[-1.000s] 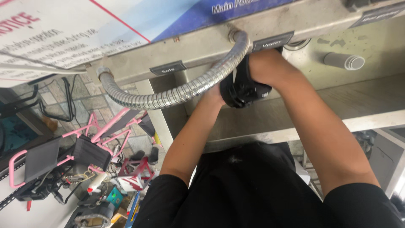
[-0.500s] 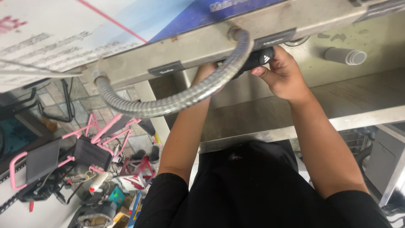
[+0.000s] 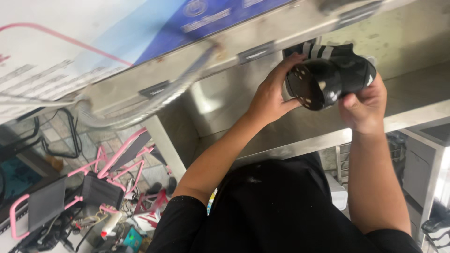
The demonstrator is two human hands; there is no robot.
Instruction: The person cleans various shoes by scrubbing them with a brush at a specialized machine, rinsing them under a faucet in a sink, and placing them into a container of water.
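Small black shoe [image 3: 328,77] gripped between both hands, left hand [image 3: 272,96] at its 9 o'clock, right hand [image 3: 363,105] seemingly at 5 o'clock, sole facing camera

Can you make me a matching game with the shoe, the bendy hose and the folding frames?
Things:
1. small shoe
2. bendy metal hose
3. folding frames
4. left hand

Descriptions:
A. pink, down on the floor
B. black with white stripes
C. silver, hanging under the machine's edge
D. gripping the shoe's open end

Pairs: 1-B, 2-C, 3-A, 4-D
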